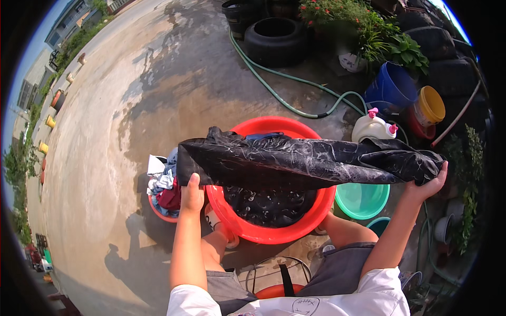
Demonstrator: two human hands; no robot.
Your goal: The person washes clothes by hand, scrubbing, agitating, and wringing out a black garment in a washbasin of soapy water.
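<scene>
A wet black garment point(276, 162) is stretched sideways over a red plastic basin point(272, 235), with pale suds streaking its cloth. My left hand point(193, 195) grips its left end, thumb up. At the right, my right hand point(433, 185) is closed around the bunched other end. Dark cloth in bubbly water point(269, 207) fills the basin below. Behind the garment, a bit of blue cloth point(264, 135) shows at the basin's far side. The garment hides the middle of the basin.
Mixed laundry point(168, 185) fills a smaller red tub at the left. A green basin point(363, 201) and white jugs with pink caps point(371, 126) stand right. A green hose point(284, 100) crosses the wet concrete beyond, near a black tyre-like tub point(275, 49), blue bucket point(389, 89) and yellow bucket point(430, 106).
</scene>
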